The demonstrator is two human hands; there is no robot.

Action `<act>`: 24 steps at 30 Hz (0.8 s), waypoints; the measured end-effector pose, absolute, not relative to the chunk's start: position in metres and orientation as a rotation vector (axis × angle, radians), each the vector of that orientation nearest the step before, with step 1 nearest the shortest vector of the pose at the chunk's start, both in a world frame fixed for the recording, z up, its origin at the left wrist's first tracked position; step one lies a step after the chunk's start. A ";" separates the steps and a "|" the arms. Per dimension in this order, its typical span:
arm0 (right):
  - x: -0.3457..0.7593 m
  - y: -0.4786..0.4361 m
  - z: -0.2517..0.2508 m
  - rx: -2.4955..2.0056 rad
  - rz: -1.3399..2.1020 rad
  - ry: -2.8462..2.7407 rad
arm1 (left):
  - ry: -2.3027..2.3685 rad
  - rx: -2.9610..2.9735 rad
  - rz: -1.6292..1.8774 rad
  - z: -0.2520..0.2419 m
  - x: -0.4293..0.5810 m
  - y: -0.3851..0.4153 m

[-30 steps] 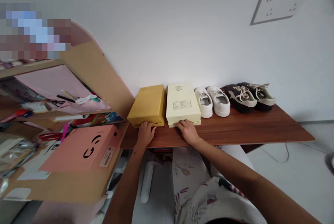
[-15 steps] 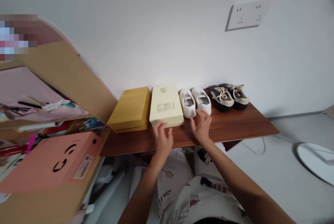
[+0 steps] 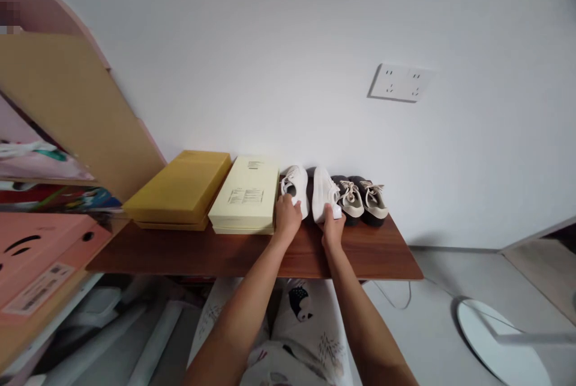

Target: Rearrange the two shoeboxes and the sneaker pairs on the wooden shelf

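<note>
My left hand [image 3: 287, 219] grips the toe end of a white sneaker [image 3: 296, 189], and my right hand [image 3: 333, 229] grips the toe of a second white sneaker [image 3: 323, 193]. Both sneakers stand on a brown wood-grain shelf [image 3: 378, 251]. To their left lie a cream shoebox [image 3: 245, 194] with a printed label and a mustard-yellow shoebox [image 3: 177, 186]. To their right, touching the second white sneaker, stand dark sneakers with beige laces [image 3: 360, 200].
A white wall rises behind the shelf, with a double wall socket [image 3: 399, 82] above it. On the left stands a wooden shelf unit [image 3: 63, 98] holding a pink box [image 3: 40, 257]. A round white stand base [image 3: 495, 344] lies on the grey floor at lower right.
Both hands have moved from the shoeboxes' front edges to the white sneakers and taken hold of them. The view has turned, shifting the shelf and its contents left and making them look smaller.
</note>
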State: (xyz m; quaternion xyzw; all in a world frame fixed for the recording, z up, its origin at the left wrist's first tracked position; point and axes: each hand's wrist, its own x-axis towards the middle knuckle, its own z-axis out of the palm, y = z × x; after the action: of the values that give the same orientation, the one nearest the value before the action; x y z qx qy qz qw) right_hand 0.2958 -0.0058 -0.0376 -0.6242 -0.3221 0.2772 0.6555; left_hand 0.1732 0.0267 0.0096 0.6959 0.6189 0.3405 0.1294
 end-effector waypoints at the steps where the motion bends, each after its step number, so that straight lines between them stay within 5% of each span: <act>1: 0.293 -0.005 -0.039 -1.265 0.749 -0.576 | 1.783 1.910 1.075 0.005 0.173 0.027; 5: 0.282 -0.002 -0.038 -0.945 1.001 -0.224 | 1.696 1.522 1.238 -0.011 0.181 0.031; 13: 0.309 -0.069 -0.058 -1.208 1.088 -0.364 | 1.662 1.437 1.461 -0.040 0.186 -0.023; 20: 0.421 -0.074 -0.047 -1.631 -0.081 -0.831 | 1.160 2.026 1.301 -0.033 0.248 -0.076; 24: 0.464 -0.026 -0.032 -1.698 -0.160 -1.148 | 1.145 2.253 0.890 0.004 0.322 -0.034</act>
State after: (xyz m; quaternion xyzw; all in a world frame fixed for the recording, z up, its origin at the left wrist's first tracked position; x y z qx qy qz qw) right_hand 0.4636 -0.0261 -0.0316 -0.7072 -0.4782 -0.0664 0.5165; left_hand 0.3220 -0.0338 0.0040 0.8187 0.4158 0.3232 0.2290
